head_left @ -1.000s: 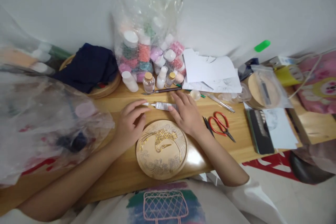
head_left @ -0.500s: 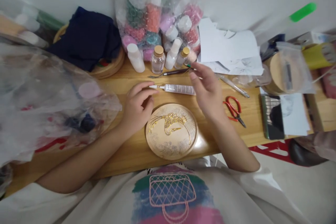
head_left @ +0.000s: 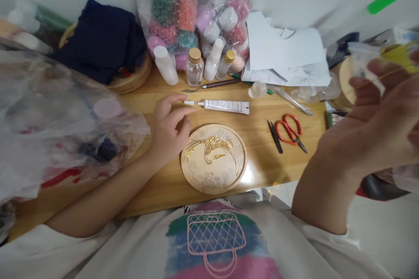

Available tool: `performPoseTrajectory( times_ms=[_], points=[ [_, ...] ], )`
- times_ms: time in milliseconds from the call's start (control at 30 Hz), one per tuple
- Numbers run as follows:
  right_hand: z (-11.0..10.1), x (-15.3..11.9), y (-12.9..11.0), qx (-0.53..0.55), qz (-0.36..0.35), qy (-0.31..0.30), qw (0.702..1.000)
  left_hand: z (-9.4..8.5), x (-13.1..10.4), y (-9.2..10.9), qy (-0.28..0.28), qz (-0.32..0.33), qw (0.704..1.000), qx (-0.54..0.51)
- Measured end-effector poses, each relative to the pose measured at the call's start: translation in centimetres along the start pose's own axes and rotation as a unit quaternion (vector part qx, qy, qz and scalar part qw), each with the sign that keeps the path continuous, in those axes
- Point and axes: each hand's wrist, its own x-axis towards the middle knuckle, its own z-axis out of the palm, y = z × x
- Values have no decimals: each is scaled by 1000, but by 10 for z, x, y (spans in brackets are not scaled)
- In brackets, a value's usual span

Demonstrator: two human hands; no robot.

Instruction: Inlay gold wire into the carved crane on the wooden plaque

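My left hand [head_left: 172, 124] rests on the wooden table with its fingers curved and apart. Its fingertips lie either side of the narrow cap end of a white tube [head_left: 225, 106]; I see no firm grip on it. Just beside that hand lies a round wooden board [head_left: 214, 183] bearing a line drawing and a crane shaped in raised gold wire. Raised at the far right, my right hand [head_left: 376, 113] pinches a thin gold wire [head_left: 388, 73], blurred and partly hidden by the fingers. Black tweezers [head_left: 275, 137] and red-handled pliers [head_left: 290, 130] lie between the board and my right arm.
Small bottles [head_left: 195, 67] stand at the back before a bubble-wrapped bag of coloured jars [head_left: 193, 13]. Paper sheets [head_left: 284, 52], a dark-handled tool [head_left: 221, 83] and a pen [head_left: 293, 100] lie nearby. Dark cloth [head_left: 101, 43] and a plastic bag [head_left: 65, 126] occupy the left.
My right hand has moved from beside the tube, up and far to the right, with the gold wire. This uncovers the tube's end and the tweezers. My left hand stays at the tube's cap.
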Motion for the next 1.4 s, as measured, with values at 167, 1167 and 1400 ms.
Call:
performPoseTrajectory(
  times_ms=[167, 1167, 1400],
  points=[
    [-12, -16, -7, 7, -5, 84, 996, 0, 1, -1, -12, 3, 1000, 6],
    [17, -51, -6, -180, -46, -328, 926, -3, 1, 6, -167, 160, 972, 30],
    [26, -52, -10, -179, -64, -341, 920, -1, -1, 7, -178, 121, 976, 40]
  ],
)
